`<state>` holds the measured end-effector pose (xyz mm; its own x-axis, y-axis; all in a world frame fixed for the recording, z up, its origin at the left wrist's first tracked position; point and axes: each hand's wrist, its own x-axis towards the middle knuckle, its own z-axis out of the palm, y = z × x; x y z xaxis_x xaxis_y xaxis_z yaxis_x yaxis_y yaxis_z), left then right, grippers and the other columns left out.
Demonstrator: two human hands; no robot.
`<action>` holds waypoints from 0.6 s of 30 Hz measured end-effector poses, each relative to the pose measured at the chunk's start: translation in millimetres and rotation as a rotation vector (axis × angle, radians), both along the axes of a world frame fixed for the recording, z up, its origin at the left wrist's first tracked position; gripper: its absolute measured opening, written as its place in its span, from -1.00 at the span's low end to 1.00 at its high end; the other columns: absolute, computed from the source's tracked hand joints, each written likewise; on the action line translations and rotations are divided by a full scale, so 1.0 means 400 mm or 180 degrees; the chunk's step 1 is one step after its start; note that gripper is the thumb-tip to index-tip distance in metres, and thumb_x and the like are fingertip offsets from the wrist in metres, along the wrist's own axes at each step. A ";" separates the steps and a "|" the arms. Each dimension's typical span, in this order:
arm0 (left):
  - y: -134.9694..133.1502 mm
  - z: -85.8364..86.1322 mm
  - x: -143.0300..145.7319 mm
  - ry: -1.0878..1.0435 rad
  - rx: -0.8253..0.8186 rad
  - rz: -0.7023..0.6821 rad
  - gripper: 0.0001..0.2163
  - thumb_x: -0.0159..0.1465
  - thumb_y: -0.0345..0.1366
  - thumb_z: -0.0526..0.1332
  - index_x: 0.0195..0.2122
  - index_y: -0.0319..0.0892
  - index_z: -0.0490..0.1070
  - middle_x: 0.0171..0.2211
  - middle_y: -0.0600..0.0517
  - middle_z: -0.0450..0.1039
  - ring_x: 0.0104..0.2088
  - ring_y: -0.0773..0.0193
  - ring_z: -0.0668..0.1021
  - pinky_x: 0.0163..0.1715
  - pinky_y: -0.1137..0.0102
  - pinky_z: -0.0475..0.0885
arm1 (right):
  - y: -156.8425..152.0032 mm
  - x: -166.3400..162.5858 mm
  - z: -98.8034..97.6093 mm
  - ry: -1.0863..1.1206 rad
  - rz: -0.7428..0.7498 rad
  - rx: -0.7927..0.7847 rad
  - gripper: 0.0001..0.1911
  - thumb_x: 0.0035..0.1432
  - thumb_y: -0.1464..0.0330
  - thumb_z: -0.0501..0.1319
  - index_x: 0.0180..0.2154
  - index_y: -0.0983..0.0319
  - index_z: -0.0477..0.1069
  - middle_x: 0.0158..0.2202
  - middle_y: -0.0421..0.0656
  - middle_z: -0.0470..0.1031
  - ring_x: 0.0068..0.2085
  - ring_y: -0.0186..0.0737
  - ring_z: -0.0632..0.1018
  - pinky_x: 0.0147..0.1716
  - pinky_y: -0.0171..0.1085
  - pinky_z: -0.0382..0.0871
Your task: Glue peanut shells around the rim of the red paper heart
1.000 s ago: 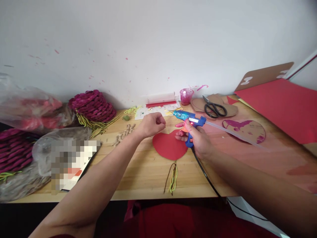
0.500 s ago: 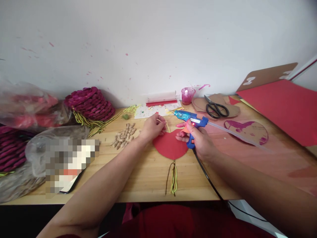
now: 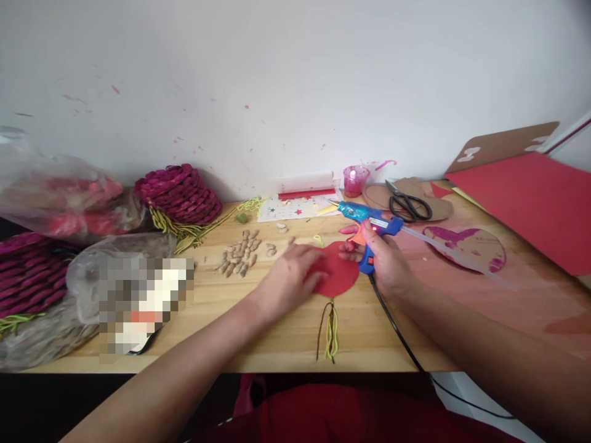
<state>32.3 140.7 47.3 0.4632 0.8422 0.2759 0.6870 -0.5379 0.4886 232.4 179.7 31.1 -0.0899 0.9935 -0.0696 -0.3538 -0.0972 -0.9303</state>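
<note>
My right hand point(image 3: 386, 258) is closed around the handle of a blue glue gun point(image 3: 369, 223). Its nozzle points up and left, a red light glows on its side, and a clear glue stick point(image 3: 455, 252) juts from the back. My left hand point(image 3: 293, 275), slightly blurred, has its fingers apart over the left part of a red paper cutout point(image 3: 339, 274); whether they touch it is unclear. A small yellow cord loop point(image 3: 318, 240) shows at the cutout's top edge. A tassel of yellow-green and dark strands point(image 3: 330, 332) hangs from its bottom, lying on the table.
Peanuts point(image 3: 241, 253) lie in a pile on the wooden table point(image 3: 198, 326). Black scissors point(image 3: 409, 206), cardboard shapes point(image 3: 466, 246) and a pink-stained cup point(image 3: 355, 180) stand behind. Purple braided bundles point(image 3: 178, 197), plastic bags point(image 3: 69, 191) and a blurred-out phone point(image 3: 145, 307) are left; red sheets point(image 3: 530, 203) right.
My left hand has let go of the yellow cord loop and come down and nearer over the red cutout. The glue gun stays in my right hand; the view has shifted slightly.
</note>
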 end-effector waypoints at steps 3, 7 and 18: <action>-0.038 -0.013 0.013 0.0268 0.0188 -0.0385 -0.67 0.32 -0.25 0.28 0.08 -0.23 0.43 0.09 -0.19 0.46 0.14 0.00 0.45 0.16 0.06 0.41 | 0.007 0.007 0.002 -0.0224 -0.0294 0.0354 -0.59 0.11 -0.05 0.35 -0.29 0.17 0.61 -0.44 -0.19 0.52 -0.31 -0.24 0.59 -0.21 -0.27 0.53; -0.046 -0.025 0.019 0.0556 0.0234 -0.0427 -0.62 0.34 -0.18 0.26 0.12 -0.25 0.41 0.16 -0.22 0.40 0.15 -0.05 0.42 0.16 0.03 0.41 | 0.015 0.012 -0.003 -0.0593 -0.0340 0.0259 -0.60 0.10 -0.06 0.35 -0.34 0.15 0.62 -0.35 -0.14 0.59 -0.28 -0.19 0.59 -0.25 -0.25 0.49; -0.062 0.012 0.002 0.1320 0.0850 -0.0825 -0.86 0.38 -0.41 0.17 -0.07 -0.30 0.44 -0.17 -0.10 0.51 -0.16 0.13 0.53 -0.18 0.26 0.51 | 0.005 0.018 0.005 -0.0792 -0.0637 0.0238 -0.61 0.13 -0.04 0.34 -0.29 0.15 0.60 -0.31 -0.18 0.61 -0.36 -0.29 0.57 -0.34 -0.33 0.48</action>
<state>33.1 116.0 51.9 0.7611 0.6121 0.2146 0.6215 -0.7829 0.0292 239.5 181.8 33.2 0.1182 0.9929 0.0088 -0.1199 0.0231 -0.9925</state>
